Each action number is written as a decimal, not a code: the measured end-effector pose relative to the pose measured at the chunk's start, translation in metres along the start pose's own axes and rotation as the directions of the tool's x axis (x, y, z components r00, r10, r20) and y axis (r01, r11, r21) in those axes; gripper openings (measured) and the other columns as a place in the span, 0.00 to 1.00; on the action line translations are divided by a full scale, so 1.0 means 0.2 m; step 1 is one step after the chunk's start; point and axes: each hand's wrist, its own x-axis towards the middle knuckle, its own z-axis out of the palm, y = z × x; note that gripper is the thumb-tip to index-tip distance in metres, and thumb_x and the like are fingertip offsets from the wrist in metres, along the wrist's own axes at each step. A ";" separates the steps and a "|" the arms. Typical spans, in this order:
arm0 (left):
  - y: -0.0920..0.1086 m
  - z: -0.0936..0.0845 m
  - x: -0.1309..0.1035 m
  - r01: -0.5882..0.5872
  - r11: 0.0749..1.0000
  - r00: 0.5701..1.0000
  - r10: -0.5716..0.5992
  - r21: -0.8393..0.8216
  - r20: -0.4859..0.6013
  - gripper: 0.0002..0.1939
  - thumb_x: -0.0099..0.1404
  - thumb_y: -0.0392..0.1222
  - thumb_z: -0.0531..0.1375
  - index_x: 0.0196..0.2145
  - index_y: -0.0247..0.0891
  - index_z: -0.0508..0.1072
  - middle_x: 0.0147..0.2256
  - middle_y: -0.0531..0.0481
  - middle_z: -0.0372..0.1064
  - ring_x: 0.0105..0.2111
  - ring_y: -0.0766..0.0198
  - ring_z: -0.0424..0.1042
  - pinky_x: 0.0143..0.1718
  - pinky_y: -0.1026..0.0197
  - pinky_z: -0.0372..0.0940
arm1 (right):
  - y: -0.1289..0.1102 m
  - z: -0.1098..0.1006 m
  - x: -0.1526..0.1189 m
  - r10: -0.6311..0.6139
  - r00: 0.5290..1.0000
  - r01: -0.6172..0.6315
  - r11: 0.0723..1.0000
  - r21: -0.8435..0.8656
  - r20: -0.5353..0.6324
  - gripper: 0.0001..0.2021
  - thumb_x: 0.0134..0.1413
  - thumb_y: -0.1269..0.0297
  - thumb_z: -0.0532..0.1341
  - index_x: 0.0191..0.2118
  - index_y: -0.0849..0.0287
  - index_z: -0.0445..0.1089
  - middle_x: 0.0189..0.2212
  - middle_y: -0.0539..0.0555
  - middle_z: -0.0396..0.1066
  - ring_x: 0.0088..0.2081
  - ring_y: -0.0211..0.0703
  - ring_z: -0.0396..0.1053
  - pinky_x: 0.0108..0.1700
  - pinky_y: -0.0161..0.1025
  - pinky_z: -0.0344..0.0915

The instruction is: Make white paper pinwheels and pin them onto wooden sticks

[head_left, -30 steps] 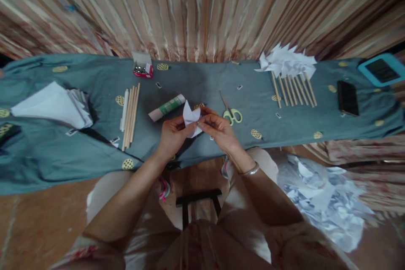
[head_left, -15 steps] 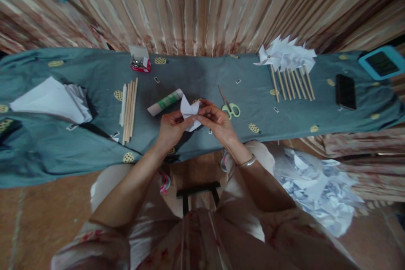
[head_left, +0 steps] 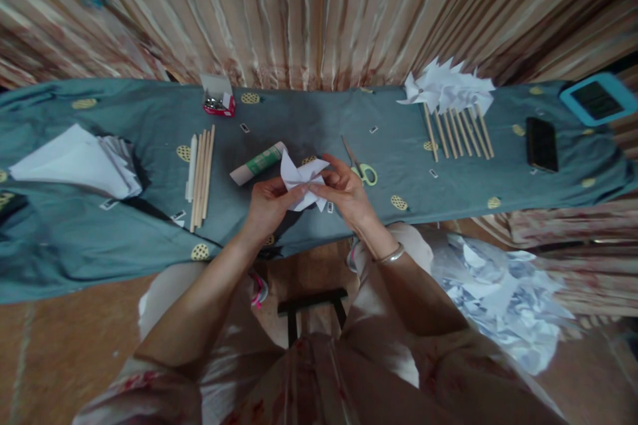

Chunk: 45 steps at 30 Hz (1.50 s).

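Between my two hands is a white paper pinwheel [head_left: 302, 174], its folded points spread out to the sides. My left hand [head_left: 269, 204] pinches its left side, thumb near the centre. From the right, my right hand [head_left: 347, 192] grips it with the thumb at the middle and fingers behind the paper. Just beyond my left hand lies a glue stick [head_left: 258, 163] with a green label. Green-handled scissors [head_left: 366, 172] rest past my right hand. Farther right, several finished-looking pinwheels on wooden sticks [head_left: 456, 129] lie overlapped in a row.
Left on the cloth-covered table [head_left: 299, 116] are stacked white paper sheets [head_left: 74, 163], several wooden sticks [head_left: 203, 176] and an open red box of small metal pins [head_left: 219, 103]. A phone [head_left: 541, 144] and a blue-framed device [head_left: 598, 99] lie right. A plastic bag of paper scraps [head_left: 503, 299] sits below.
The paper in my hands has opened out into a pinwheel shape, with a point now showing on the right. My right fingers have shifted slightly to the right.
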 end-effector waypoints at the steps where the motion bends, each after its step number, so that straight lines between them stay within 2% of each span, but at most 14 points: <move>1: 0.00 0.00 0.00 0.002 1.000 1.000 -0.002 -0.010 -0.001 0.18 0.43 0.50 0.76 0.28 0.36 0.82 0.27 0.49 0.79 0.25 0.65 0.73 0.29 0.64 0.68 | -0.01 0.00 0.00 0.014 1.000 -0.014 1.000 0.020 0.007 0.37 0.33 0.60 0.76 0.52 0.51 0.65 0.30 0.44 0.77 0.32 0.39 0.75 0.41 0.40 0.74; 6: -0.01 0.01 0.01 0.006 0.998 1.000 -0.007 -0.066 -0.007 0.19 0.40 0.52 0.77 0.26 0.37 0.82 0.25 0.51 0.78 0.23 0.67 0.71 0.26 0.65 0.66 | -0.04 0.03 -0.02 0.048 0.999 -0.050 0.993 0.108 0.017 0.34 0.31 0.61 0.77 0.48 0.52 0.66 0.29 0.42 0.77 0.31 0.35 0.74 0.37 0.34 0.72; 10: -0.02 0.01 0.01 0.018 0.995 1.000 -0.018 -0.098 0.004 0.19 0.39 0.52 0.77 0.25 0.37 0.82 0.24 0.51 0.77 0.22 0.67 0.71 0.25 0.65 0.66 | -0.04 0.05 -0.02 0.059 0.998 -0.060 0.987 0.147 0.014 0.32 0.32 0.62 0.77 0.46 0.52 0.66 0.29 0.41 0.77 0.30 0.36 0.74 0.38 0.36 0.72; 14: -0.02 0.01 0.01 0.026 0.995 1.000 -0.026 -0.097 -0.002 0.19 0.40 0.51 0.77 0.28 0.37 0.82 0.27 0.49 0.79 0.25 0.64 0.73 0.28 0.63 0.68 | -0.04 0.05 -0.02 0.037 0.999 -0.036 0.991 0.129 -0.003 0.32 0.32 0.61 0.77 0.46 0.52 0.66 0.30 0.43 0.77 0.31 0.37 0.74 0.39 0.37 0.73; 19: -0.02 0.00 0.01 0.013 0.999 0.999 -0.014 -0.036 -0.030 0.19 0.40 0.49 0.77 0.28 0.35 0.83 0.28 0.47 0.79 0.27 0.61 0.74 0.30 0.61 0.69 | -0.02 0.05 -0.01 -0.019 0.999 0.022 0.996 0.090 -0.029 0.34 0.33 0.58 0.77 0.49 0.52 0.64 0.28 0.42 0.75 0.30 0.37 0.73 0.37 0.36 0.71; 25: -0.01 0.01 0.01 -0.057 0.997 0.996 0.061 0.061 -0.069 0.18 0.44 0.52 0.75 0.28 0.36 0.83 0.26 0.50 0.78 0.25 0.64 0.71 0.28 0.63 0.67 | -0.01 0.04 -0.01 -0.048 0.998 0.050 0.996 0.075 -0.027 0.35 0.33 0.56 0.77 0.50 0.52 0.64 0.26 0.42 0.74 0.30 0.37 0.72 0.36 0.35 0.70; 31: 0.00 0.03 0.01 -0.075 0.997 0.995 0.077 0.036 -0.066 0.15 0.47 0.49 0.73 0.29 0.37 0.83 0.26 0.51 0.78 0.25 0.66 0.70 0.29 0.64 0.66 | -0.01 0.04 0.00 -0.054 0.997 0.057 0.997 0.055 -0.057 0.38 0.33 0.56 0.77 0.52 0.52 0.63 0.26 0.42 0.74 0.29 0.37 0.72 0.35 0.35 0.70; 36: -0.01 0.04 0.01 -0.098 0.995 0.993 0.100 0.031 -0.070 0.12 0.47 0.47 0.73 0.29 0.37 0.83 0.25 0.52 0.77 0.24 0.66 0.70 0.29 0.64 0.65 | 0.00 0.03 0.00 -0.063 0.996 0.066 0.997 0.048 -0.060 0.36 0.31 0.54 0.77 0.50 0.52 0.65 0.27 0.43 0.74 0.30 0.38 0.72 0.35 0.36 0.70; 41: 0.00 0.05 0.01 -0.091 0.996 0.993 0.090 -0.009 -0.074 0.14 0.46 0.48 0.74 0.29 0.37 0.83 0.28 0.51 0.78 0.27 0.65 0.72 0.32 0.62 0.68 | 0.00 0.03 0.00 -0.066 0.997 0.069 0.993 0.093 -0.043 0.33 0.35 0.59 0.77 0.50 0.52 0.65 0.29 0.44 0.76 0.32 0.38 0.74 0.37 0.37 0.71; 45: 0.01 0.05 0.00 -0.084 0.996 0.994 0.083 -0.012 -0.073 0.15 0.45 0.48 0.74 0.29 0.38 0.82 0.28 0.51 0.79 0.27 0.64 0.72 0.33 0.61 0.68 | 0.00 0.03 0.01 -0.043 0.998 0.049 0.990 0.134 -0.047 0.33 0.33 0.62 0.76 0.49 0.52 0.66 0.29 0.43 0.77 0.31 0.37 0.74 0.37 0.35 0.72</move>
